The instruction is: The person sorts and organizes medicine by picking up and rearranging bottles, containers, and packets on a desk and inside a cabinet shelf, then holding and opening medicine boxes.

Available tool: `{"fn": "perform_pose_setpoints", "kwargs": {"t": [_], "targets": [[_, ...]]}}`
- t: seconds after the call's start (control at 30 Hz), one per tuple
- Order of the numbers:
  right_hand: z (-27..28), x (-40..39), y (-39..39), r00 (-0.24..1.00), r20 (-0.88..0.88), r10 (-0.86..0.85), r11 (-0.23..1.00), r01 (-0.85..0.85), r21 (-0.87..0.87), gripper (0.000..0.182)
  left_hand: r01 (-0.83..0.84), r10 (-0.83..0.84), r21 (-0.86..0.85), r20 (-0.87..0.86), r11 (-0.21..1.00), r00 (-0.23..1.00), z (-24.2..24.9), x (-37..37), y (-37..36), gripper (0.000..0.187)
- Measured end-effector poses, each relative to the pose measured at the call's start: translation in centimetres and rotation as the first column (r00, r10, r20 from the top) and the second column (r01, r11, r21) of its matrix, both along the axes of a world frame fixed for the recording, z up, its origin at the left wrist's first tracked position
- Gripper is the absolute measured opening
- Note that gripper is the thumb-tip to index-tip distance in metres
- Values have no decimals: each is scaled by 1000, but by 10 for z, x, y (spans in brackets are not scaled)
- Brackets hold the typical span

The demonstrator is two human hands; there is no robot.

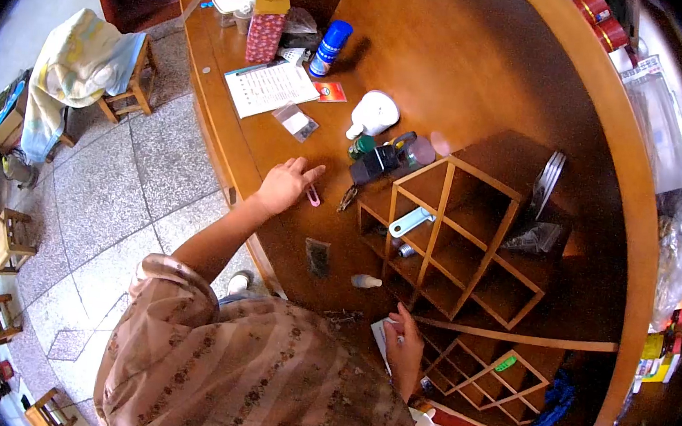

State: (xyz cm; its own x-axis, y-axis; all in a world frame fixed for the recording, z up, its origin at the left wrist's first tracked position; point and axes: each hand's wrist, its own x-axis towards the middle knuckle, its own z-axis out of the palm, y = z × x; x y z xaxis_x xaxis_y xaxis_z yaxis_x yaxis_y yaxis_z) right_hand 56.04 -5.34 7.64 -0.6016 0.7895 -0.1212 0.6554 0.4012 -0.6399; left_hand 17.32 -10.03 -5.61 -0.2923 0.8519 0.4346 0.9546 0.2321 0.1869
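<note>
My left hand reaches over the brown desktop with its fingers apart. Just beside its fingertips is a small pink loop-shaped clip; contact between them is hard to make out. A small metal clip-like piece lies close by. Nearer my body, my right hand hovers with fingers loosely apart, seemingly holding nothing. A white flat item shows partly behind its thumb. Between the hands lie a small bag with dark contents and a small whitish bottle.
Wooden lattice shelf holds a light-blue handled tool. A white bulb, black device, blue spray can, printed sheet and patterned box stand or lie farther along. A lower lattice holds a green item.
</note>
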Motion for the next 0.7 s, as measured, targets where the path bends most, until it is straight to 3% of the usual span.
{"fn": "perform_pose_setpoints", "kwargs": {"t": [0.07, 0.1, 0.13, 0.2, 0.27, 0.4, 0.43, 0.47, 0.5, 0.57, 0.63, 0.67, 0.7], "targets": [[3, -3, -3, 1000, -2, 5, 1000, -5, 1, 47, -20, 56, -141, 251, 990, 966, 15, 19, 1, 37], [4, -4, -4, 1000, -5, 13, 1000, -13, 5, 46, -80, 89, -80, 119, 994, 989, 13, 31, 6, 41], [1, -2, -3, 1000, -6, 13, 1000, -12, 6, 46, -79, 88, -79, 118, 994, 989, 11, 37, 7, 41], [-4, -1, 2, 998, -13, 65, 998, -65, 22, 46, -56, 124, -323, 197, 945, 973, 16, 47, 10, 43], [0, 1, 2, 998, -19, 54, 999, -54, -1, 46, -64, 135, -298, 225, 953, 965, 18, 54, 10, 41], [-17, 13, 4, 996, -49, 74, 997, -73, 20, 48, -116, 140, -222, 96, 968, 986, -24, 52, 4, 27], [-20, 17, 4, 996, -71, 51, 997, -47, 55, 48, -143, 151, -180, 31, 973, 988, -31, 47, 6, 28], [-24, 20, 4, 996, -35, 77, 997, -77, 6, 48, -135, 135, 4, 31, 991, 990, -25, 47, 3, 18], [-28, 22, 5, 995, -4, 95, 995, -95, -37, 49, -163, 176, -194, 50, 967, 983, -33, 43, 2, 19], [-48, 26, 10, 989, -89, 117, 992, -121, -39, 50, -238, 255, -98, 245, 966, 935, -29, 41, -2, 29], [-18, 13, 3, 989, 43, 144, 989, -145, 18, 50, -205, 235, -136, 262, 969, 936, -47, 16, -8, 33], [-16, 13, 5, 994, 9, 110, 992, -110, 56, 50, -171, 130, 62, 414, 983, 901, 1, 24, -21, 26], [-21, 15, 4, 994, 5, 107, 994, -107, 5, 49, -191, 148, 39, 492, 981, 858, 1, 16, -23, 22]]}}
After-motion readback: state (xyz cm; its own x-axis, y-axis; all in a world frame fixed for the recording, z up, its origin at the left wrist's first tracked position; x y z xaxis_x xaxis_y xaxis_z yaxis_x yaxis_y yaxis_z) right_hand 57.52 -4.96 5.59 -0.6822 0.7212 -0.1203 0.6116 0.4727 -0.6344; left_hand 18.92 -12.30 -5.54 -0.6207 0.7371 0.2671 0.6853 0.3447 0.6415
